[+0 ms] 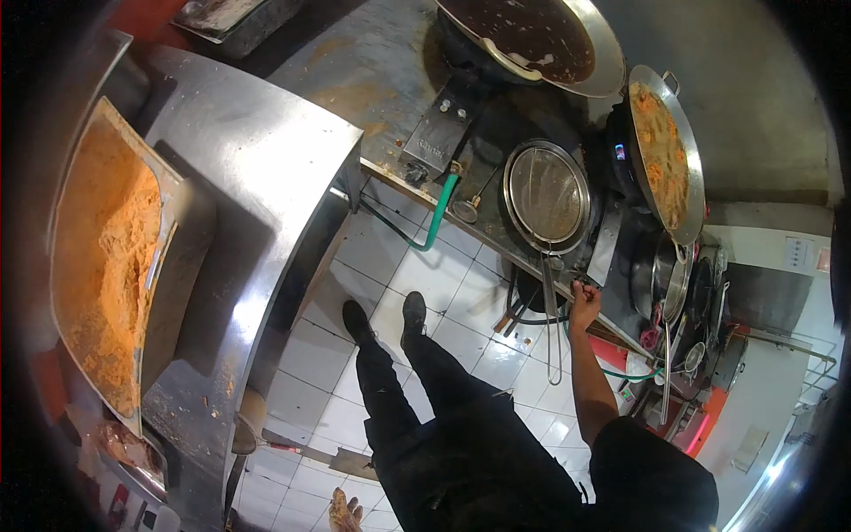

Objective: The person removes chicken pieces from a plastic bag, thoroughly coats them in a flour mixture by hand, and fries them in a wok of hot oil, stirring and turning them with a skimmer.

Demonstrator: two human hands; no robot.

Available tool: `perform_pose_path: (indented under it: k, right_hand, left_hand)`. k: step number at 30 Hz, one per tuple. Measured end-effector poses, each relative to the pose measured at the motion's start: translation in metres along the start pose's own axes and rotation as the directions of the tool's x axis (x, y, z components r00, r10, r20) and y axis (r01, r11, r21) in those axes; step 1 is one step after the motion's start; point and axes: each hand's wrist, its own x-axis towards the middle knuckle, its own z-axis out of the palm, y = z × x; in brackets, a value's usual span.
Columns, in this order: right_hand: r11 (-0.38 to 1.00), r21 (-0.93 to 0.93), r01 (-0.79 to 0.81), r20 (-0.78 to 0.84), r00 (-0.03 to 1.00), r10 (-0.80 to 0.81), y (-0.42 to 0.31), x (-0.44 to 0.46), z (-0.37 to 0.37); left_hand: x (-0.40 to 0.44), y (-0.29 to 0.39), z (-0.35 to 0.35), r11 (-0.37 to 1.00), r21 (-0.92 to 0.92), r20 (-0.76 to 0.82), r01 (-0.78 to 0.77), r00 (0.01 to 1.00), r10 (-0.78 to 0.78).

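Observation:
My right hand [584, 308] is at the front edge of the stove, its fingers closed on what looks like a small dark stove knob [587, 280]. Just behind it, a round wire strainer [547, 195] rests over a metal pan, with long handles hanging past the edge. Low in the view, my left hand [345, 512] hangs over the floor, coated in orange-tan breading, its fingers apart and nothing in them. A wok of bubbling oil [660, 160] with orange pieces frying sits at the back right.
A large wok of dark liquid [532, 40] stands at the top. On the steel counter [266, 133] at left sits a tub of orange breading [106, 266]. A green hose [441, 213] loops off the stove edge. More pans and strainers [678, 284] crowd the right.

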Motion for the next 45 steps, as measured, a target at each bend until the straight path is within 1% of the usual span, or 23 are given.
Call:
perform_pose_path:
  k: [3, 4, 6, 7, 8, 9, 11, 14, 15, 16, 17, 18, 20, 22, 26, 28, 32, 36, 38, 39, 40, 42, 45]
  right_hand:
    - [0.999, 0.020, 0.042, 0.153, 0.987, -0.044, 0.026, 0.014, -0.007]
    - [0.740, 0.673, -0.001, 0.323, 0.900, -0.293, 0.072, 0.027, -0.003]
    - [0.991, -0.043, 0.125, 0.328, 0.939, -0.104, 0.071, 0.020, -0.035]
    - [0.952, -0.024, 0.305, 0.332, 0.901, -0.280, 0.052, 0.010, -0.054]
    - [0.757, 0.576, -0.310, 0.418, 0.907, 0.054, 0.110, 0.020, -0.058]
    - [0.927, -0.077, 0.367, 0.372, 0.873, -0.315, 0.092, 0.010, -0.078]
    - [0.981, -0.122, -0.150, 0.493, 0.849, 0.191, 0.010, -0.041, -0.112]
    - [0.979, 0.060, 0.193, 0.341, 0.918, -0.202, 0.090, -0.034, -0.107]
    - [0.977, 0.085, 0.197, 0.343, 0.915, -0.214, 0.065, -0.032, -0.105]
    - [0.994, 0.065, 0.086, 0.370, 0.923, -0.104, 0.038, -0.030, -0.117]
    - [0.999, 0.041, -0.022, 0.393, 0.919, 0.004, -0.011, -0.035, -0.132]
    - [0.991, 0.121, 0.060, 0.266, 0.960, -0.091, -0.048, -0.039, -0.137]
    - [0.968, 0.250, -0.019, 0.220, 0.975, -0.038, -0.107, -0.028, -0.139]
    - [0.966, 0.250, 0.065, 0.210, 0.970, -0.119, -0.191, -0.026, -0.149]
    - [0.896, 0.413, 0.166, 0.185, 0.948, -0.261, -0.315, -0.033, -0.123]
    - [0.859, 0.464, 0.217, 0.146, 0.937, -0.316, -0.353, -0.036, -0.104]
    - [0.824, 0.498, 0.268, 0.349, 0.808, -0.474, -0.421, -0.091, -0.099]
    - [0.837, 0.530, 0.140, 0.391, 0.835, -0.387, -0.411, -0.113, -0.076]
    - [0.864, 0.491, 0.107, 0.446, 0.822, -0.355, -0.402, -0.122, -0.072]
    - [0.876, 0.477, 0.074, 0.479, 0.814, -0.330, -0.401, -0.127, -0.066]
    - [0.878, 0.473, 0.070, 0.473, 0.820, -0.321, -0.399, -0.131, -0.060]
    - [0.888, 0.446, 0.110, 0.531, 0.766, -0.361, -0.392, -0.136, -0.051]
    - [0.893, 0.385, 0.233, 0.549, 0.720, -0.424, -0.427, -0.158, -0.053]
  left_hand:
    - [-0.008, 0.015, 0.016, 0.992, 0.099, -0.232, 0.078, 0.971, -0.053]
    - [-0.004, 0.006, 0.008, 0.996, 0.054, -0.196, 0.065, 0.979, -0.053]
    - [-0.012, -0.008, 0.004, 0.999, 0.030, -0.181, -0.034, 0.983, 0.039]
    - [-0.025, -0.010, 0.008, 0.995, -0.044, -0.162, -0.084, 0.984, 0.076]
    - [-0.033, -0.007, 0.011, 0.985, -0.107, -0.120, -0.138, 0.985, 0.125]
    - [-0.037, -0.009, 0.013, 0.979, -0.105, -0.139, -0.175, 0.977, 0.160]
    - [-0.038, -0.018, 0.015, 0.967, -0.128, -0.166, -0.222, 0.966, 0.200]
    - [-0.024, 0.018, 0.020, 0.563, -0.638, 0.038, -0.525, 0.709, 0.704]
    - [-0.042, 0.067, 0.044, 0.648, 0.175, -0.162, -0.741, 0.628, 0.762]
    - [-0.080, 0.125, 0.076, 0.392, 0.861, -0.229, -0.324, 0.441, 0.868]
    - [-0.105, 0.170, 0.095, 0.424, 0.309, -0.201, -0.851, 0.378, 0.904]
    - [-0.129, 0.215, 0.111, 0.187, -0.421, -0.220, -0.888, 0.300, 0.928]
    - [-0.201, 0.311, 0.150, 0.354, 0.659, -0.374, -0.663, 0.119, 0.920]
    - [-0.231, 0.383, 0.176, 0.205, 0.687, -0.302, -0.697, -0.017, 0.953]
    - [-0.152, 0.496, 0.181, -0.056, 0.859, 0.114, -0.509, 0.083, 0.990]
    - [-0.070, 0.541, 0.179, -0.206, 0.889, 0.372, -0.410, 0.384, 0.845]
    - [0.028, 0.564, 0.160, -0.504, 0.813, 0.538, -0.291, 0.046, 0.841]
    - [-0.033, 0.613, 0.159, -0.243, 0.856, 0.449, -0.456, 0.423, 0.787]
    - [0.013, 0.618, 0.137, -0.349, 0.713, 0.447, -0.609, 0.010, 0.895]
    - [-0.019, 0.621, 0.149, -0.206, 0.766, 0.433, -0.610, 0.251, 0.866]
    - [0.003, 0.618, 0.144, -0.214, 0.761, 0.444, -0.612, 0.252, 0.860]
    - [0.056, 0.612, 0.133, -0.644, 0.667, 0.641, -0.374, -0.153, 0.752]
    - [0.016, 0.628, 0.152, -0.574, 0.697, 0.692, -0.430, 0.194, 0.695]
